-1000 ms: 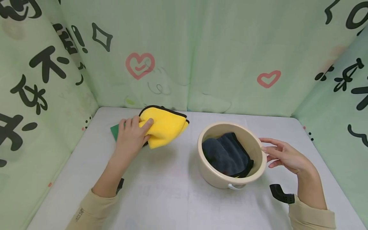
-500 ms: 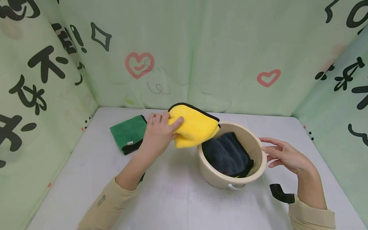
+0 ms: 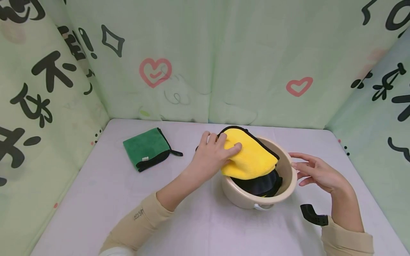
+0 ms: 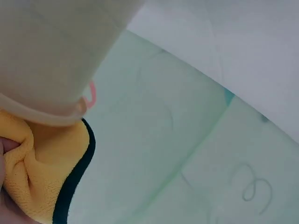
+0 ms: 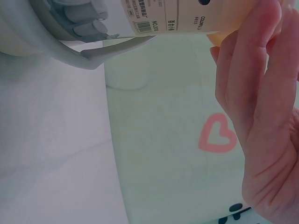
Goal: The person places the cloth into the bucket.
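Observation:
My left hand (image 3: 213, 153) grips a folded yellow cloth (image 3: 251, 153) with black edging, thumb on top. The cloth hangs over the left part of a cream bucket (image 3: 235, 195) and covers some of its mouth. Below it, a dark blue-grey cloth (image 3: 272, 181) with a black border lies inside the bucket. In the left wrist view the yellow cloth (image 4: 46, 172) shows beside the bucket's rim (image 4: 42, 114). At the bucket's right side, my right hand (image 3: 320, 174) touches the rim with loosely extended fingers; in the right wrist view they lie along the labelled wall (image 5: 187, 16).
A folded green cloth (image 3: 144, 147) with black trim and a loop lies on the white table (image 3: 179, 220) to the left. Green printed curtains (image 3: 250, 71) stand along the back and both sides. The bucket's pale handle (image 5: 84, 58) hangs low on its front.
My left hand has carried the yellow cloth rightward from above the green cloth to over the bucket, uncovering the green cloth. The right hand and bucket have stayed in place.

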Motion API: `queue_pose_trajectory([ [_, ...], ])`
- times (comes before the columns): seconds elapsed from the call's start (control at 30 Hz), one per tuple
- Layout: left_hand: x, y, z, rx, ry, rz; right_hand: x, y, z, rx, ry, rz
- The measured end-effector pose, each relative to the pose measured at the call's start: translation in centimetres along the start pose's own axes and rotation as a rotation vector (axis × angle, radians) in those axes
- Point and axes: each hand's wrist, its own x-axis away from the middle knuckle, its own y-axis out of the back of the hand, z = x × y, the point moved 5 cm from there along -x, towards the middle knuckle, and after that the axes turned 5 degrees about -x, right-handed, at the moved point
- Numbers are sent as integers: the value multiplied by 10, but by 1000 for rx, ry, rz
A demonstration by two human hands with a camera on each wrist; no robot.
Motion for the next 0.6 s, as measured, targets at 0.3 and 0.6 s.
queue_pose_trajectory([
  [0.3, -14, -9, -32, -2, -115, 84, 0, 0, 0, -4, -25, 1],
  [0.6, -20, -18, -44, 24, -202, 139, 0, 2, -2, 2, -37, 3],
])
